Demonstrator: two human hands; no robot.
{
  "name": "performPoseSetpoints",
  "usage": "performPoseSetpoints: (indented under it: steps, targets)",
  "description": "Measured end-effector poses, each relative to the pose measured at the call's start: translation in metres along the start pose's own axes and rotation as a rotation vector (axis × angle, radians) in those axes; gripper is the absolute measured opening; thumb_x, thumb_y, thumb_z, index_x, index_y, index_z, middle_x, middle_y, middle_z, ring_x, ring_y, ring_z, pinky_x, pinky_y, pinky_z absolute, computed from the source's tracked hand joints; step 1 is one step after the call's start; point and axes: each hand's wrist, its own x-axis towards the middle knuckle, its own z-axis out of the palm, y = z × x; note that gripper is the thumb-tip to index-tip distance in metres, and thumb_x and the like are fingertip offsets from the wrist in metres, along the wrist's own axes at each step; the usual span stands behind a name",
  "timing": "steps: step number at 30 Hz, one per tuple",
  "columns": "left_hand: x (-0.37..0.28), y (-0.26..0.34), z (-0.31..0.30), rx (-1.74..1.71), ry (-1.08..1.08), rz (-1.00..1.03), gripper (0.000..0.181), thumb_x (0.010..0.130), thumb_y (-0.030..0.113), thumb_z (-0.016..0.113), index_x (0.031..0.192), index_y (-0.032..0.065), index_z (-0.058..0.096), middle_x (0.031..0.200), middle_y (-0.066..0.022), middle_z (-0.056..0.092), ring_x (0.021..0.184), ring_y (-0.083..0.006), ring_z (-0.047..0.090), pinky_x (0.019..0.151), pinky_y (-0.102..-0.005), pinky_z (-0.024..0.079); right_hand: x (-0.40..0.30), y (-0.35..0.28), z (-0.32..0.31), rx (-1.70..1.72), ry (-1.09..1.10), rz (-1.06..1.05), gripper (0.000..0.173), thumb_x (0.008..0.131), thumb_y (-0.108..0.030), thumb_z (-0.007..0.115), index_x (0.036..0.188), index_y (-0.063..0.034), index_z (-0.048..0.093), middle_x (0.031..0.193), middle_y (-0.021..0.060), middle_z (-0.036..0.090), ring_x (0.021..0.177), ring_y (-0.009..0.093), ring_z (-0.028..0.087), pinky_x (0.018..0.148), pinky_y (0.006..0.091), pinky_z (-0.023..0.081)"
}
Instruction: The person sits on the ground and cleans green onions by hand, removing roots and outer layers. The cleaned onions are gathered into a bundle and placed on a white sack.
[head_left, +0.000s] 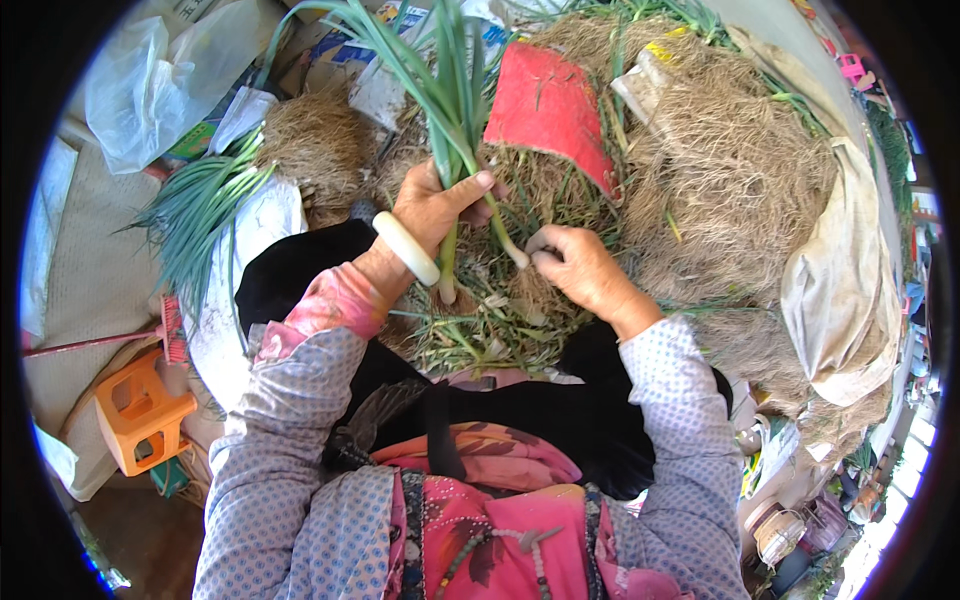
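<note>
My left hand (439, 202) is closed around a few large green onions (457, 142), their long leaves pointing away from me. One stalk's white base (448, 289) hangs straight down below the palm. Another stalk's white base (514, 251) slants toward my right hand (577, 266), whose thumb and curled fingertips pinch at its root end. Brown roots (534, 292) show just under those fingertips. Beneath both hands lies a litter of loose leaves and peelings (487, 330), reaching toward my lap.
A large heap of rooted onions (735, 172) lies at right, partly under a pale cloth sack (844, 292). A red sheet (547, 112) rests beyond my hands. At left are an onion bundle (217, 187), a clear plastic bag (165, 90), an orange stool (142, 412) and a red brush (172, 330).
</note>
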Motion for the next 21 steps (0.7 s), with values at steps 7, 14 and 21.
performPoseSetpoints:
  steps: [7, 14, 21]
  targets:
    - [0.006, 0.009, -0.015, 0.01, -0.036, 0.163, 0.019, 0.089, 0.018, 0.059, 0.105, 0.0074, 0.06, 0.092, -0.008, 0.067, 0.07, -0.0067, 0.06, 0.063, -0.0198, 0.048, -0.008, 0.03, -0.003, -0.004, -0.018, 0.111, 0.015, 0.075, -0.003, 0.054, 0.086, -0.0004, 0.064, 0.085, 0.0167, 0.062, 0.078, 0.033, 0.062, 0.074, 0.0377, 0.048]
    - [-0.001, 0.009, -0.009, -0.017, -0.008, 0.102, 0.022, 0.09, 0.018, 0.057, 0.107, 0.004, 0.058, 0.093, -0.0088, 0.066, 0.067, -0.0075, 0.056, 0.059, -0.0202, 0.045, -0.003, -0.007, 0.0, 0.012, 0.152, -0.061, 0.018, 0.082, -0.015, 0.059, 0.094, -0.0023, 0.063, 0.086, 0.0122, 0.062, 0.08, 0.024, 0.062, 0.073, 0.034, 0.048]
    - [0.0, 0.026, -0.008, -0.085, 0.213, 0.192, 0.022, 0.089, 0.023, 0.059, 0.104, 0.0065, 0.057, 0.091, -0.0075, 0.066, 0.071, -0.0096, 0.056, 0.065, -0.0213, 0.04, 0.004, 0.005, 0.003, -0.036, -0.18, 0.055, 0.021, 0.081, -0.017, 0.06, 0.093, -0.001, 0.064, 0.085, 0.0177, 0.064, 0.081, 0.033, 0.063, 0.075, 0.0409, 0.048]
